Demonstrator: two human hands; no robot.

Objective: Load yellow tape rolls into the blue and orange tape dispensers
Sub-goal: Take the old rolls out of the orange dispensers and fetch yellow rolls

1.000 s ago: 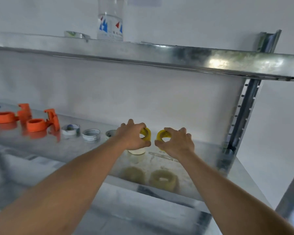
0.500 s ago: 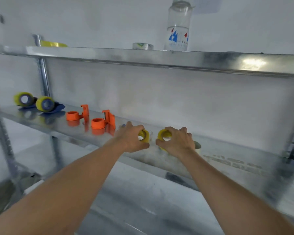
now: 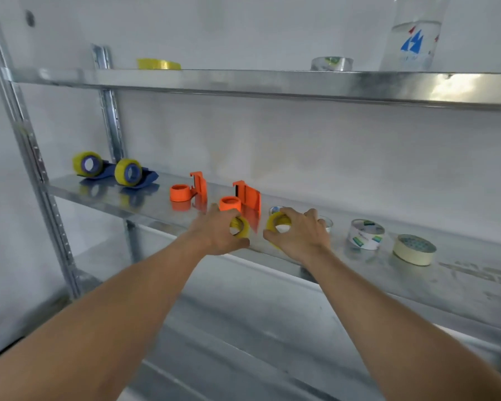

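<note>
My left hand point(image 3: 218, 234) grips a yellow tape roll point(image 3: 240, 227) just in front of the nearer orange dispenser point(image 3: 240, 199). My right hand point(image 3: 298, 233) grips a second yellow tape roll point(image 3: 276, 222) a little to the right. Both rolls are held above the front of the metal shelf point(image 3: 104, 195). A second orange dispenser point(image 3: 190, 189) stands to the left, its hub bare. Further left, two blue dispensers point(image 3: 91, 166) point(image 3: 132, 173) each carry a yellow roll.
Right of my hands on the shelf sit a small clear roll point(image 3: 327, 222), a white printed roll point(image 3: 365, 234) and a beige masking roll point(image 3: 414, 248). The upper shelf point(image 3: 243, 82) holds a yellow roll point(image 3: 158, 64), a silver roll point(image 3: 331, 63) and a clear bottle point(image 3: 414, 33).
Both hands have carried the yellow rolls leftward along the shelf, from near the right upright to just in front of the orange dispensers. The view has turned left with them.
</note>
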